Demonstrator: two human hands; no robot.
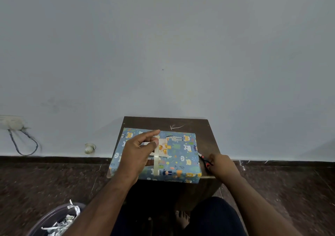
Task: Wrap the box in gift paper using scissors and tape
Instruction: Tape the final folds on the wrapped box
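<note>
The grey wall (163, 45) fills the upper part of the view, and the dark floor (45, 177) meets it along a dark skirting line. Against the wall stands the small brown table (208, 130), taken here as the landmark. On the table lies the box (179, 150), already covered in blue animal-print gift paper; it takes up most of the tabletop, and its near edge overhangs the table's front edge. Your left hand (137, 154) hovers over the left half of the box, thumb and forefinger closed on a roll of tape (151, 149), from which a pale strip of tape (156, 165) runs down the paper to the box's near edge. Your right hand (222, 165) rests at the table's right front corner, just beside the box, with fingers curled round the red-and-black scissors (205, 160), whose tip points toward the box. On the floor, left of the table and nearer you, a dark round bin (45, 221) holds paper scraps (61, 221). Left of the table, a wall socket (10, 122) with hanging cables is mounted above the skirting.
</note>
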